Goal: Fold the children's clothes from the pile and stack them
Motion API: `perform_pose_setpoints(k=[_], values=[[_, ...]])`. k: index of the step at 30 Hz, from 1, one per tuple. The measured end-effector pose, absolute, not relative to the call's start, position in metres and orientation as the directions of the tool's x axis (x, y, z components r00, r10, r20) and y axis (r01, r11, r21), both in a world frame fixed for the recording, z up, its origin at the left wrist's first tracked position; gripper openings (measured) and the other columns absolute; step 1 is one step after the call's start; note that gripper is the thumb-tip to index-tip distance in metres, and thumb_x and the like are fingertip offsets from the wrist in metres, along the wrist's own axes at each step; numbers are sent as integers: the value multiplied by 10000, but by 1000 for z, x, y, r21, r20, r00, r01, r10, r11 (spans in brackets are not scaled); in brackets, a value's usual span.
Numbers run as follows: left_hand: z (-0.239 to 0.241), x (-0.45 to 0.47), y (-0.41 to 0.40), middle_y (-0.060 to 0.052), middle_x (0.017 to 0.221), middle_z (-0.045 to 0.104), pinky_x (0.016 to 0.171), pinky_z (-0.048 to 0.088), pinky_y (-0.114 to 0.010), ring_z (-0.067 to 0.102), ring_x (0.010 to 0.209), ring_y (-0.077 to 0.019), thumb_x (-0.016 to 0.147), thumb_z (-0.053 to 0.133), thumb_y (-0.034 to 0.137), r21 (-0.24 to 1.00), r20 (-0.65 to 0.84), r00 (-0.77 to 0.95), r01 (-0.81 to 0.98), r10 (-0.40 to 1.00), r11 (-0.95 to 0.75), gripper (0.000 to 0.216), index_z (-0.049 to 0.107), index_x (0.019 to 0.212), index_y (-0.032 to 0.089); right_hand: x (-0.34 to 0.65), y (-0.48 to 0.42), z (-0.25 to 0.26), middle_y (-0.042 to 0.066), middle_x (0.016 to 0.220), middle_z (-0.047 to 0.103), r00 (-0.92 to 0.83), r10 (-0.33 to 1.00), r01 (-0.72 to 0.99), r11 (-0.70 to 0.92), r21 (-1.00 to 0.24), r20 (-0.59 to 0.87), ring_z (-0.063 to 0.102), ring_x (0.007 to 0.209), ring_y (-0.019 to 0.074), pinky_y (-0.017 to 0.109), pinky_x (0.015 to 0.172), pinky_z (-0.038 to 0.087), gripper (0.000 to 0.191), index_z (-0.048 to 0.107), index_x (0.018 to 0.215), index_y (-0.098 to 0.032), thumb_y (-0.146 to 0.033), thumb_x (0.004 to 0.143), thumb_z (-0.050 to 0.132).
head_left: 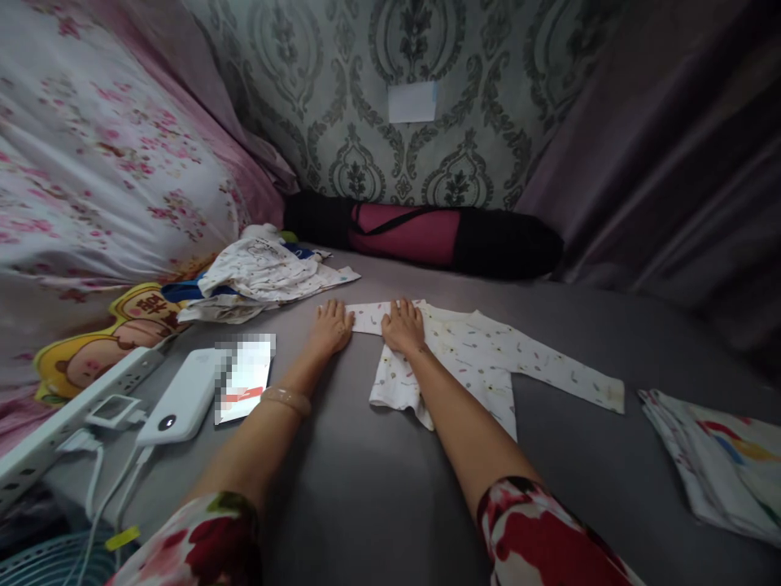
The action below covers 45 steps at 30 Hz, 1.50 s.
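A small white long-sleeved shirt (469,350) with tiny coloured prints lies spread on the grey sheet. My left hand (333,327) rests palm down over the cuff end of the sleeve on the left. Nearer the shoulder, my right hand (403,325) presses on the same sleeve, fingers laid on the cloth. The stretch of sleeve between my hands lies straight and flat. Out to the right, the other sleeve extends with its cuff on the sheet. My right forearm hides part of the shirt's body, and its lower left corner is rumpled.
Rumpled clothes (262,273) lie at the back left, near a yellow cartoon cushion (91,358). A phone (247,382), a white power bank (183,395) and a power strip (79,415) sit left. Folded cloth (720,456) lies right. A black-and-maroon long bag (408,234) lines the wall.
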<state>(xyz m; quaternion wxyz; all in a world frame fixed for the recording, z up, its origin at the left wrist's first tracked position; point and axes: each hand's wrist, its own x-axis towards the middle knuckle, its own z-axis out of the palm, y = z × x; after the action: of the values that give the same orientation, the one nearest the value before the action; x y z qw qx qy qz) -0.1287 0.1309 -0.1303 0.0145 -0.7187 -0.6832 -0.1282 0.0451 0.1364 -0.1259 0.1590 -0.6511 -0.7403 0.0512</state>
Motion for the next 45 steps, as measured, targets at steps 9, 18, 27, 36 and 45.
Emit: perform_pose_setpoints(k=[9,18,27,36,45], values=[[-102,-114,97,-208,1281,526,1004,324,-475,457,1209,-332,930,388,330,166,377,-9,984,926,-58,342,587,1107,115,117,124,-83,128,1435,450,-88,970,808,202,-553,227,405,1311,166,272,1059,312,493,398,1398,-83,-270,944,355],[-95,-115,29,-31,560,578,569,378,-265,555,644,-198,765,563,430,579,-142,37,814,989,52,302,628,590,193,278,-23,-96,46,683,677,170,979,650,-199,-734,-114,581,516,128,221,459,412,278,644,818,-164,-345,887,444],[-96,-94,-9,-72,871,604,735,437,-302,542,871,-238,607,702,544,534,-65,105,844,992,-55,359,707,727,205,257,-91,-103,19,879,658,20,1000,847,-12,-531,10,597,740,146,244,635,419,284,590,1030,-215,-368,791,599],[-99,-84,-14,9,596,554,521,351,-231,518,597,-149,715,584,489,740,-114,84,672,990,28,313,627,741,180,245,-92,-96,36,918,658,-50,995,925,79,-373,88,604,816,155,246,705,398,183,601,994,-216,-253,875,468],[-102,-64,-10,15,653,616,486,394,-220,587,532,-138,732,589,428,835,-158,-134,511,978,205,310,491,912,195,226,-95,-91,101,1047,655,23,1000,990,-22,-139,11,630,894,205,277,709,391,215,561,1074,-193,-201,930,401]])
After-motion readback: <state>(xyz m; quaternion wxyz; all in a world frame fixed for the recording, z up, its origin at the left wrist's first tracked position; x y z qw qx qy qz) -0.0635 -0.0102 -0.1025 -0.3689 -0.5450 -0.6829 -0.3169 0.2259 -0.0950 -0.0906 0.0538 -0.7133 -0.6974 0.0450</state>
